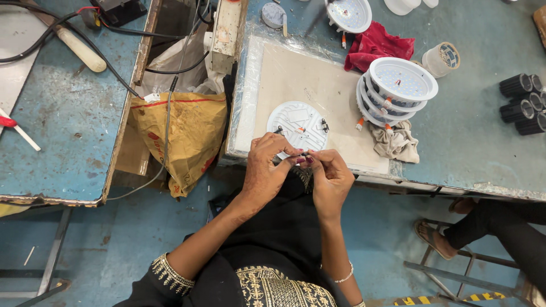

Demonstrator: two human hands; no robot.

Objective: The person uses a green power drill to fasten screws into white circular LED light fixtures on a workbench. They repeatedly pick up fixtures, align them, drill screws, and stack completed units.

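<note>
Blue workbench (483, 131): a small part (305, 155), pinched between left hand (267, 167) and right hand (330, 176) fingertips at 6 o'clock of the round white lamp plate (298, 125), could be dropped off-edge if the pinch is loosened.

The scene is evenly and brightly lit by soft, diffuse light from above, with no hard-edged shadows anywhere. The pale beige rectangular mat (318, 85) on the worn blue-painted metal desk (483, 136) is the brightest broad surface, close to washed out, and the clear plastic wrap at its edges catches small streaks of glare. The stack of round white plastic lamp housings (398, 91) throws only a faint shadow onto the mat. The black garment low in the view swallows detail. Focus is sharp across desk and floor; the fingertips of the two hands (298, 170) look slightly soft. Straight desk edges bow outward toward the frame's borders, showing wide-angle distortion.
</note>
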